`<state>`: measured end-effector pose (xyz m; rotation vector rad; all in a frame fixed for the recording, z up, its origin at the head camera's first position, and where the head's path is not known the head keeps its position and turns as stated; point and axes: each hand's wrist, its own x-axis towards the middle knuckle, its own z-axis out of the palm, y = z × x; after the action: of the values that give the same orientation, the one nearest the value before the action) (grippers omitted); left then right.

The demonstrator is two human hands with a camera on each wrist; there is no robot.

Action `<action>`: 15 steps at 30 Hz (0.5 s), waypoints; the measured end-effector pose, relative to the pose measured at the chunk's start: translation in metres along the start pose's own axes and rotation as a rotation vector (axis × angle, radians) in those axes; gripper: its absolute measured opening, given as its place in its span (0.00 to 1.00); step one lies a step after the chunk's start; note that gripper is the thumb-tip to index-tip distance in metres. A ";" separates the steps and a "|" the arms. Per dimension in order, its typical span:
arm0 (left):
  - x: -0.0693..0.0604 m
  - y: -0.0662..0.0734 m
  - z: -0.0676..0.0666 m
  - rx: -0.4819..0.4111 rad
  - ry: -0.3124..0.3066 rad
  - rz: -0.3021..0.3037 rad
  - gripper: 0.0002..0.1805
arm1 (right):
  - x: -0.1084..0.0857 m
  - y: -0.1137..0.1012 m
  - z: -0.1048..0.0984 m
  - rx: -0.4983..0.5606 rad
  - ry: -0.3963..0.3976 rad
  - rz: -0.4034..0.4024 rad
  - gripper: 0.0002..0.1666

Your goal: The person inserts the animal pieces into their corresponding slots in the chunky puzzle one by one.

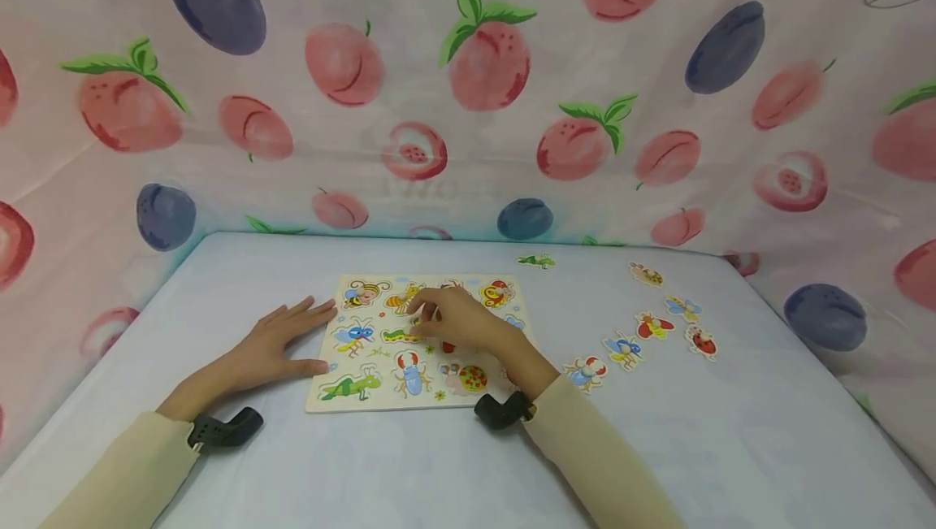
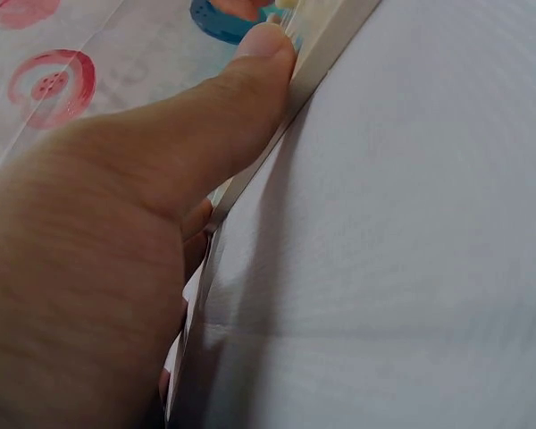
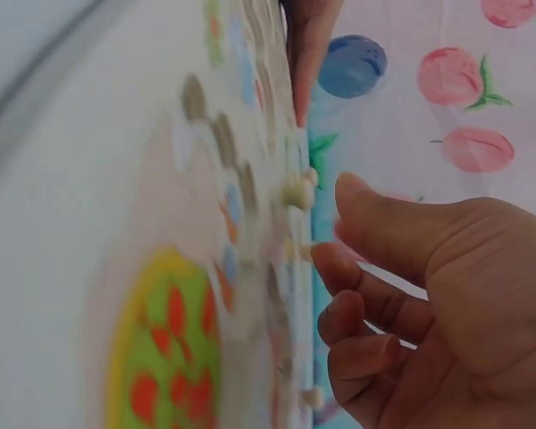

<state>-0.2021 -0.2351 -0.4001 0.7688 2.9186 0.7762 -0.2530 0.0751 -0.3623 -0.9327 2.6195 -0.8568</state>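
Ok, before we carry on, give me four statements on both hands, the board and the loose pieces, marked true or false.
1. The left hand touches the flat, pale wooden board with printed insects. True.
2. The right hand is clear of the board, off to its right. False: it is over the board.
3. The loose, flat green grasshopper piece lies beyond the board's far edge. True.
4. The loose red ladybird piece with black spots lies on the board. False: it lies on the white tabletop, right of the board.

Free room above loose insect pieces
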 end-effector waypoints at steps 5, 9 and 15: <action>0.001 -0.001 0.000 0.004 0.000 -0.002 0.48 | -0.017 0.003 -0.020 -0.018 0.051 -0.023 0.17; 0.001 -0.003 0.001 -0.001 0.001 -0.002 0.48 | -0.033 0.008 -0.035 -0.048 0.102 -0.012 0.17; 0.001 -0.003 0.002 -0.010 0.003 0.012 0.47 | -0.062 0.018 -0.056 -0.126 0.192 -0.051 0.14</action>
<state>-0.2036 -0.2361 -0.4027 0.7860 2.9128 0.7927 -0.2366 0.1511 -0.3270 -0.9986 2.8536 -0.8406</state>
